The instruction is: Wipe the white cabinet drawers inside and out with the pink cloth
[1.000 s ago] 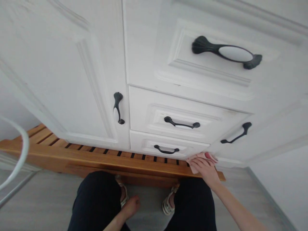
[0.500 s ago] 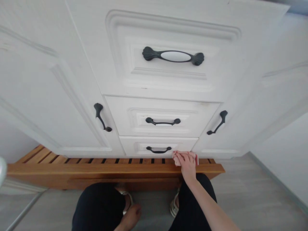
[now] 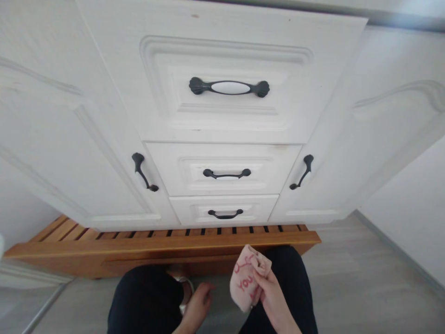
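A pink cloth (image 3: pixel 243 280) with red lettering, "YOU" among it, hangs folded between my knees and the wooden bench. My right hand (image 3: pixel 267 285) pinches its right edge between thumb and fingers. Left of the cloth and apart from it, my left hand (image 3: pixel 199 304) is held low between my legs. Its fingers are loosely bent, and nothing shows in them. Ahead stands a white cabinet, whose lowest drawer (image 3: pixel 252 212) is closed above the slatted wooden bench (image 3: pixel 167 243).
Dark handles stick out from the drawers, such as the top handle (image 3: pixel 230 87), and from the left door (image 3: pixel 114 139) and right door (image 3: pixel 333 153). My dark-clad knees (image 3: pixel 144 297) are close to the bench front. Grey floor (image 3: pixel 358 278) lies to the right.
My right hand has drawn the cloth back from the lowest drawer's bottom right corner, over the bench edge toward me. My left hand has risen slightly toward it. The view has shifted a little.
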A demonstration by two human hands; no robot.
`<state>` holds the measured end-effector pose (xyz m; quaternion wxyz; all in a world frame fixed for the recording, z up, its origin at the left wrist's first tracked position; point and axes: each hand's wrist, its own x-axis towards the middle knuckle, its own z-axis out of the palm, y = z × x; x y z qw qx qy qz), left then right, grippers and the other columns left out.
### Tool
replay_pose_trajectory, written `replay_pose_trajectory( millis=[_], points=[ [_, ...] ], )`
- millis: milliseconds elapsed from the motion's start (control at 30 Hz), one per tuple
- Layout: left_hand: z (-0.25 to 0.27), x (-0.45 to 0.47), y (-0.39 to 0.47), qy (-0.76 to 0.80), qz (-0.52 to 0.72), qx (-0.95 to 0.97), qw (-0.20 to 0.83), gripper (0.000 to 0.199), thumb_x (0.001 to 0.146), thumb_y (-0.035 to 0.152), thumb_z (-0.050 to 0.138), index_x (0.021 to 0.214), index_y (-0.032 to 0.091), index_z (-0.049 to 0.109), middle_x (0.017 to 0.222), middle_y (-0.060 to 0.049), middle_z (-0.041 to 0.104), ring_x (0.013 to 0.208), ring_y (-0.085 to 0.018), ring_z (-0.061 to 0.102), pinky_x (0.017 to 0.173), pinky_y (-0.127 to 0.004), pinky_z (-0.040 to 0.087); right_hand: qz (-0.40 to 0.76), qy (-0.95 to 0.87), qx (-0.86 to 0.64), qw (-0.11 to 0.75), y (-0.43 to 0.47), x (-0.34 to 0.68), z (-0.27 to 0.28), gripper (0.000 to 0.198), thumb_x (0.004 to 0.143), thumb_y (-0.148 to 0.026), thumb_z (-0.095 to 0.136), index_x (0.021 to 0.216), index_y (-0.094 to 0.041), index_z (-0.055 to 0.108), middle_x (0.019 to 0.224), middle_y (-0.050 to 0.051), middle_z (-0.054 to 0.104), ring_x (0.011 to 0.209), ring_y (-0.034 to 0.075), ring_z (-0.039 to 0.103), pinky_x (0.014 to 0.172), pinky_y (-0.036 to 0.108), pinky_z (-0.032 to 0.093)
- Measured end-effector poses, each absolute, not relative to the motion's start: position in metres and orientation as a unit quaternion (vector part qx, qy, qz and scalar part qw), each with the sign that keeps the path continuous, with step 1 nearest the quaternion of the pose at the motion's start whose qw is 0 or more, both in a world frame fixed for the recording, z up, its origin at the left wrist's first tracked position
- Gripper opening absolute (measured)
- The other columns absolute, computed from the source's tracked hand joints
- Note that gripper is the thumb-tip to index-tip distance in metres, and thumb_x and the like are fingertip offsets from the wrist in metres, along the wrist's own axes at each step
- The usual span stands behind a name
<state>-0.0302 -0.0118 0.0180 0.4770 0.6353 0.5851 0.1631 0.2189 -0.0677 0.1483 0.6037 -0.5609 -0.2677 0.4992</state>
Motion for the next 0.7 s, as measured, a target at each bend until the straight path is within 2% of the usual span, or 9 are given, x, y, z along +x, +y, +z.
replay_pose_trajectory(
  millis=[100,167,233,267,333,467,533,633,700],
  points=[
    [0.043,-0.007,-0.018,0.545,0.218,0.611,0.531,0.047,0.078,0.055,0.054,0.11,0.024,0.069,0.12,-0.008,0.069,0.12,-0.027,0.061,0.108,-0.039,0.044,0.652,-0.016,-0.41,0.637,-0.087,0.205,0.143,0.049,0.066,-0.043,0.086,0.107,-0.022,0.07,0.1,0.008,0.076,0.093,0.027,0.07,0.093,0.046,0.049],
    [0.068,0.007,-0.025,0.511,0.237,0.558,0.61,0.058,0.084,0.067,0.045,0.117,0.025,0.066,0.125,-0.008,0.068,0.119,-0.026,0.063,0.101,-0.038,0.05,0.686,0.041,-0.353,0.635,-0.092,0.198,0.146,0.047,0.065,-0.039,0.089,0.103,-0.02,0.07,0.101,0.008,0.077,0.095,0.026,0.07,0.096,0.044,0.048],
    [0.096,0.016,-0.032,0.448,0.263,0.406,0.752,0.064,0.083,0.073,0.047,0.119,0.023,0.064,0.129,-0.01,0.066,0.122,-0.029,0.061,0.1,-0.041,0.051,0.699,0.054,-0.332,0.631,-0.091,0.194,0.153,0.044,0.066,-0.038,0.088,0.101,-0.018,0.07,0.104,0.009,0.077,0.098,0.026,0.07,0.098,0.043,0.047],
    [0.111,0.018,-0.035,0.445,0.276,0.383,0.761,0.062,0.082,0.071,0.052,0.12,0.023,0.064,0.131,-0.01,0.065,0.124,-0.029,0.06,0.101,-0.041,0.05,0.706,0.05,-0.328,0.626,-0.089,0.193,0.157,0.044,0.067,-0.04,0.087,0.102,-0.018,0.07,0.105,0.009,0.076,0.1,0.027,0.069,0.099,0.043,0.047],
    [0.138,0.019,-0.039,0.484,0.324,0.446,0.68,0.058,0.081,0.065,0.059,0.123,0.024,0.062,0.133,-0.01,0.062,0.124,-0.028,0.058,0.105,-0.041,0.047,0.717,0.019,-0.327,0.616,-0.083,0.192,0.165,0.045,0.071,-0.042,0.083,0.105,-0.017,0.07,0.109,0.01,0.076,0.104,0.028,0.068,0.1,0.045,0.046],
    [0.174,0.017,-0.042,0.538,0.368,0.636,0.414,0.049,0.082,0.049,0.066,0.125,0.026,0.062,0.132,-0.011,0.057,0.128,-0.031,0.049,0.113,-0.046,0.038,0.707,-0.062,-0.334,0.62,-0.073,0.186,0.178,0.041,0.078,-0.041,0.071,0.112,-0.018,0.069,0.116,0.01,0.073,0.112,0.029,0.066,0.101,0.046,0.046],
    [0.181,0.019,-0.043,0.524,0.345,0.666,0.403,0.049,0.08,0.043,0.069,0.126,0.026,0.062,0.128,-0.011,0.057,0.125,-0.031,0.05,0.112,-0.046,0.039,0.707,-0.087,-0.336,0.616,-0.072,0.179,0.185,0.042,0.077,-0.041,0.066,0.112,-0.018,0.07,0.114,0.011,0.073,0.113,0.031,0.064,0.1,0.047,0.047],
    [0.183,0.024,-0.044,0.504,0.329,0.642,0.475,0.049,0.081,0.041,0.069,0.125,0.025,0.06,0.12,-0.011,0.059,0.113,-0.028,0.057,0.098,-0.041,0.049,0.706,-0.125,-0.337,0.61,-0.073,0.166,0.197,0.045,0.075,-0.041,0.063,0.114,-0.019,0.072,0.12,0.012,0.071,0.117,0.032,0.062,0.1,0.048,0.047],
    [0.184,0.025,-0.044,0.503,0.331,0.62,0.503,0.046,0.083,0.043,0.067,0.124,0.024,0.059,0.118,-0.01,0.06,0.11,-0.027,0.058,0.095,-0.039,0.05,0.698,-0.147,-0.351,0.607,-0.075,0.159,0.203,0.047,0.076,-0.039,0.066,0.12,-0.022,0.07,0.125,0.01,0.069,0.118,0.03,0.061,0.103,0.047,0.046]
  ],
)
